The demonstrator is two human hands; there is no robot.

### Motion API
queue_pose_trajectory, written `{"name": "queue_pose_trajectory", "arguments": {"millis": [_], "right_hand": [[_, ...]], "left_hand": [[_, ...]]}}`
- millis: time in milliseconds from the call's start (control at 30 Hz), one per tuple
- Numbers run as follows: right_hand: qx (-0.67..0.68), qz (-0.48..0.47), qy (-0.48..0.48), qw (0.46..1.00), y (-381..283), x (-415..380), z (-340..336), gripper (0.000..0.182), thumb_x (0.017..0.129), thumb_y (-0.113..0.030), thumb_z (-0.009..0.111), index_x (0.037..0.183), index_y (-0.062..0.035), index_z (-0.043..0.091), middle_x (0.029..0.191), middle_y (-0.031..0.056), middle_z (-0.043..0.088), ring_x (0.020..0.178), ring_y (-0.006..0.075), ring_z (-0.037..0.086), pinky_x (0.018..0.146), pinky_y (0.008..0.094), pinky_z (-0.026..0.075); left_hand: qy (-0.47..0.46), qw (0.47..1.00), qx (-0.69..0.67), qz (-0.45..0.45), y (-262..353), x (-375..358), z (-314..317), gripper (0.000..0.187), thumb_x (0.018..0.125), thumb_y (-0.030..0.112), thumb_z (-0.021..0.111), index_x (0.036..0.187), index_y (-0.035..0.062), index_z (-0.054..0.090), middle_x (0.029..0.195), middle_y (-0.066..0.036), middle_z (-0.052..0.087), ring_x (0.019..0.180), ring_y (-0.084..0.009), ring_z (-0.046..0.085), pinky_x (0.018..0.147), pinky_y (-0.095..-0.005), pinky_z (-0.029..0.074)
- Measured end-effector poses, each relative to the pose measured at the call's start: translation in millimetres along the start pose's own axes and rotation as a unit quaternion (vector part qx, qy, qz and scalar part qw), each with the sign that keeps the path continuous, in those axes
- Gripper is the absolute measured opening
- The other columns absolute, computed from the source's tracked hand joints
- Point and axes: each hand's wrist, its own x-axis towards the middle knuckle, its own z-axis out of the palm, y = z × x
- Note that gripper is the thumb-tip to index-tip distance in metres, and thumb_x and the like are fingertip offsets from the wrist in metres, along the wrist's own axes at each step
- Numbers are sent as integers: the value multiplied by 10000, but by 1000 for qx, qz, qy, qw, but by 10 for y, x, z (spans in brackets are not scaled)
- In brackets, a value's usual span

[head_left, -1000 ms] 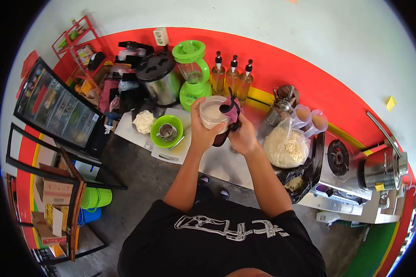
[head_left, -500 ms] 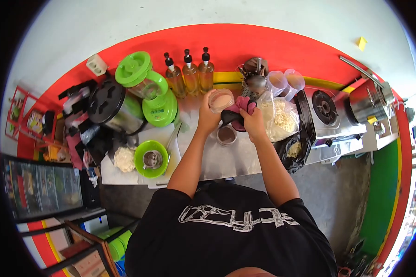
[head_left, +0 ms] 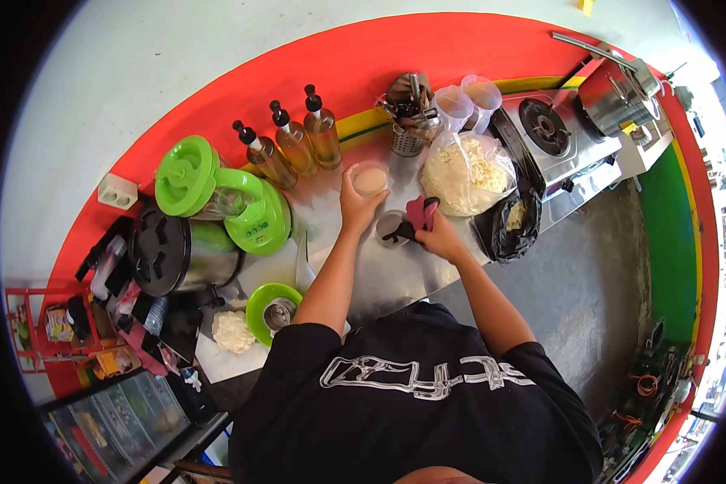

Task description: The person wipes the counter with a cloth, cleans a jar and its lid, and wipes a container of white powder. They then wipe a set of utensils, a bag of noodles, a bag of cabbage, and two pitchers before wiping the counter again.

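My left hand [head_left: 358, 203] is wrapped round a small clear round tub [head_left: 370, 181] with pale contents, over the steel counter. A pink and black cloth [head_left: 418, 213] is bunched in my right hand [head_left: 441, 237]. Its black part overlaps a second round tub [head_left: 388, 221] on the counter, which lies between my hands. Just beyond my right hand sits a clear plastic bag [head_left: 468, 176] of pale shredded food.
Three pump bottles [head_left: 297, 152], a green blender [head_left: 260, 211] and a steel utensil holder [head_left: 407, 139] line the back. A gas stove [head_left: 558, 121] stands at right. On the left, a green bowl [head_left: 257, 310] sits beside a pale heap [head_left: 235, 331].
My view has turned and shifted. My right hand has moved away from my left, taking the cloth down over the second tub. The first tub stays in my left hand.
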Motion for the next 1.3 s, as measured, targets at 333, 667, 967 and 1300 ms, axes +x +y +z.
{"name": "queue_pose_trajectory", "arguments": {"millis": [333,667,967,1300], "right_hand": [[-183,-97,38,978,419,-85,353,1008,681,-257,866,1479,35,322,1412,308,418,1323,495,412,1103,487,394],[-104,-72,67,990,618,50,452,821,721,-241,826,1392,3,421,1253,286,556,1208,485,519,1022,490,447],[119,8,-35,992,757,552,418,411,820,-73,686,1215,-14,588,1066,97,692,1002,217,659,878,346,513],[225,42,-37,973,474,936,14,231,763,-10,654,992,-8,625,866,28,638,821,160,605,761,304,498]], "left_hand": [[46,994,55,81,-600,640,339,909,608,69,933,1380,26,453,1323,-183,560,1263,-362,530,1087,-426,411],[13,987,120,104,-451,362,215,964,774,91,819,1555,40,257,1544,-308,334,1455,-480,296,1210,-516,250],[-202,979,-11,2,-223,-430,-156,953,711,165,888,1513,46,387,1482,-216,478,1372,-388,458,1157,-443,361],[-61,989,105,85,360,18,-97,979,654,130,907,1502,77,421,1410,-194,532,1298,-356,522,1119,-430,405]]}}
